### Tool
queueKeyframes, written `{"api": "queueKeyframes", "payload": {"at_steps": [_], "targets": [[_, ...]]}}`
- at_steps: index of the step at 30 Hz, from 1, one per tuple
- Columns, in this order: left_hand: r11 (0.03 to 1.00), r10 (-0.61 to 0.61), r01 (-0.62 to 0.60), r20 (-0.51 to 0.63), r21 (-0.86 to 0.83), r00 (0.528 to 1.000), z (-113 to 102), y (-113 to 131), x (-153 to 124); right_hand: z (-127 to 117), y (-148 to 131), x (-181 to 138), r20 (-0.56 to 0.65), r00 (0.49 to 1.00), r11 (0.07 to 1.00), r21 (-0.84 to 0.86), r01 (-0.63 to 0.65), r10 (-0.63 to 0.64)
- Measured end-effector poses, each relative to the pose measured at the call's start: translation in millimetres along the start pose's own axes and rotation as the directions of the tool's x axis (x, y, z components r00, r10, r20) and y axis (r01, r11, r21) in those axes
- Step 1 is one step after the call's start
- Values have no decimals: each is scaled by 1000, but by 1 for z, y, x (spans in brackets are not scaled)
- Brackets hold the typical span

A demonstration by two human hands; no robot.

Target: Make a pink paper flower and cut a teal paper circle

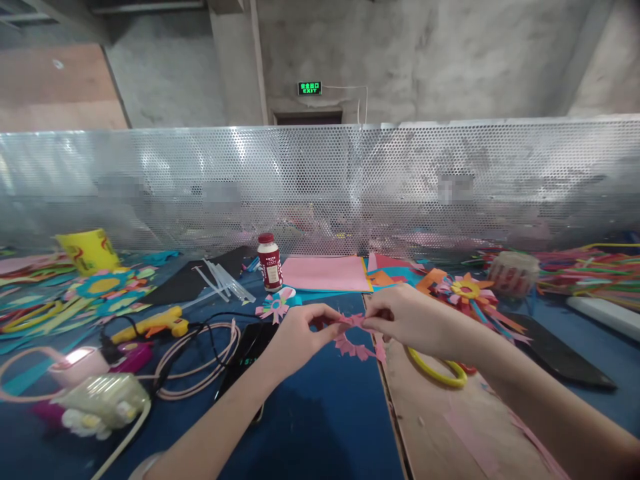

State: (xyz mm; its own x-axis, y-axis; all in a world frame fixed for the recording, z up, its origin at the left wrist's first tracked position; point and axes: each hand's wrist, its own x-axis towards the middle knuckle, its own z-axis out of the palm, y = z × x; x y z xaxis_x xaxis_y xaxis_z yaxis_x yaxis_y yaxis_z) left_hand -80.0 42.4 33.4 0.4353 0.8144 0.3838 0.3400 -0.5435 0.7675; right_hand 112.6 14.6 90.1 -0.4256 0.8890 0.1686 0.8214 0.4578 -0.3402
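Note:
A pink paper ring with a jagged, fringed edge (pixel 356 349) hangs between my two hands above the blue table. My left hand (pixel 311 328) pinches its upper left part between thumb and fingers. At the upper right of the ring, my right hand (pixel 403 312) is closed in a pinch on the same paper. Just behind my left hand lies a pink and blue paper flower (pixel 277 304). Below my right forearm sits a yellow ring (pixel 440 373) on a bare brown board. A black phone (pixel 245 360) lies partly under my left forearm.
Pink paper sheets (pixel 323 273) and a red-capped bottle (pixel 270 263) stand at the back, before a perforated metal screen (pixel 200 180). To the left are a yellow glue gun (pixel 153 325), coiled cable (pixel 200 360) and power sockets. An orange paper flower (pixel 466 288) and black tablet-like slab (pixel 557 353) lie right.

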Motion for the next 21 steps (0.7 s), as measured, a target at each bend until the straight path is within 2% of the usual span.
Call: {"api": "queueKeyframes", "payload": {"at_steps": [9, 16, 21], "targets": [[1000, 17, -17, -24, -22, 1000, 2, 1, -2, 6, 3, 0, -10, 1000, 1000, 28, -5, 5], [1000, 6, -6, -33, -2, 999, 2, 1, -1, 2, -4, 0, 39, 994, 994, 41, -101, 100], [1000, -20, 20, -28, 15, 999, 2, 1, -2, 5, -2, 1, 18, 997, 994, 70, -81, 80]]}}
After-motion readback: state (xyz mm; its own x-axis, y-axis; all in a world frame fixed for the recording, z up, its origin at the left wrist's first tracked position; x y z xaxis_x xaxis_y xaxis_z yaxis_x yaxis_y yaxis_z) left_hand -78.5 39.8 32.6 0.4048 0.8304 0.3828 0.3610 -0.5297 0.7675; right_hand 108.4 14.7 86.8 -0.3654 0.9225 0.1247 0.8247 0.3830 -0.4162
